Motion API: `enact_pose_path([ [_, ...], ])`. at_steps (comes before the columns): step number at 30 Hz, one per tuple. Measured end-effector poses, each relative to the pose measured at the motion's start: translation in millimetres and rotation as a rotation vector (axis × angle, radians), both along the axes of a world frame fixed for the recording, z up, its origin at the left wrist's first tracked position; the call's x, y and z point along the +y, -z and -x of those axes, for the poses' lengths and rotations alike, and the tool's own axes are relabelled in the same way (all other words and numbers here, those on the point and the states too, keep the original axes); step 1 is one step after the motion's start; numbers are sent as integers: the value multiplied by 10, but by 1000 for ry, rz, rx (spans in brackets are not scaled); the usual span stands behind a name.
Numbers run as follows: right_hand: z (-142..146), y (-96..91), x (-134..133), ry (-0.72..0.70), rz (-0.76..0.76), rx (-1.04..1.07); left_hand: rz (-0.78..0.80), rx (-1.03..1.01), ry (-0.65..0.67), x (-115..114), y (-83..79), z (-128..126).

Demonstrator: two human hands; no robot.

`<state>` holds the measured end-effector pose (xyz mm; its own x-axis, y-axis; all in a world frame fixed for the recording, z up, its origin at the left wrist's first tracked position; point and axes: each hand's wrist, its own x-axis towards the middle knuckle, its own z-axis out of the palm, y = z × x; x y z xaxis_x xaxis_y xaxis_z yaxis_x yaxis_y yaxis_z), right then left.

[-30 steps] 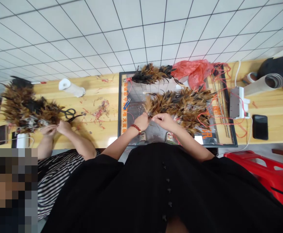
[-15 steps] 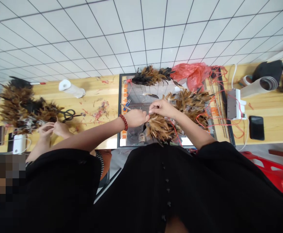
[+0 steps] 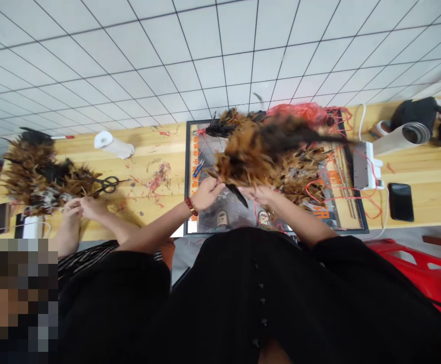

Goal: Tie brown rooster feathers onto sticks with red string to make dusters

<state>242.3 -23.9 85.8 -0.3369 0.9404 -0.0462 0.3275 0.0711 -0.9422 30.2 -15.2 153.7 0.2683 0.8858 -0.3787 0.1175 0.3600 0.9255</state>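
A brown and black feather duster head (image 3: 258, 156) is raised above a framed glass board (image 3: 208, 151), blurred by motion. My left hand (image 3: 207, 193), with a red bead bracelet on the wrist, grips its near end. My right hand (image 3: 260, 194) is closed round the same bundle just to the right. Red string (image 3: 314, 189) trails from the feathers over the board. A second small feather bundle (image 3: 224, 124) lies at the board's far edge.
To my left a person in a striped top handles another feather pile (image 3: 40, 174); black scissors (image 3: 106, 184) and a white roll (image 3: 113, 144) lie near them. At the right sit a red plastic bag (image 3: 299, 111), a white power strip (image 3: 366, 164), a phone (image 3: 401, 202) and a red stool (image 3: 417, 275).
The feather bundle has swung up and away from my body, now blurred over the board. Both hands moved back toward the board's near edge, still gripping it.
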Motion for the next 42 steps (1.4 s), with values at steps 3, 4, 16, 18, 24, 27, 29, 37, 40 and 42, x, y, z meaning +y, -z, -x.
enact_pose_path([
  [3,-78,68,-178,56,410,302,251,-230,-188,-112,173,-98],
  [4,-102,79,-232,116,547,415,313,-301,-240,-141,221,-128],
  [16,-201,142,-495,404,763,567,467,-537,-423,-153,416,-228],
  [18,-163,183,-561,347,737,526,419,-490,-455,-156,459,-257],
  [24,-370,330,-472,-4,500,78,390,-430,-705,-283,610,-297],
  [27,-604,310,-127,61,236,-292,440,-517,-750,-379,626,-293],
  [29,-658,279,177,202,120,-514,476,-576,-749,-431,623,-313],
  [37,-331,471,987,241,333,-970,545,-643,-709,-526,648,-475],
  [40,-481,520,973,371,393,-694,523,-657,-697,-532,661,-428],
  [42,-635,471,916,464,398,-404,521,-662,-687,-513,670,-393],
])
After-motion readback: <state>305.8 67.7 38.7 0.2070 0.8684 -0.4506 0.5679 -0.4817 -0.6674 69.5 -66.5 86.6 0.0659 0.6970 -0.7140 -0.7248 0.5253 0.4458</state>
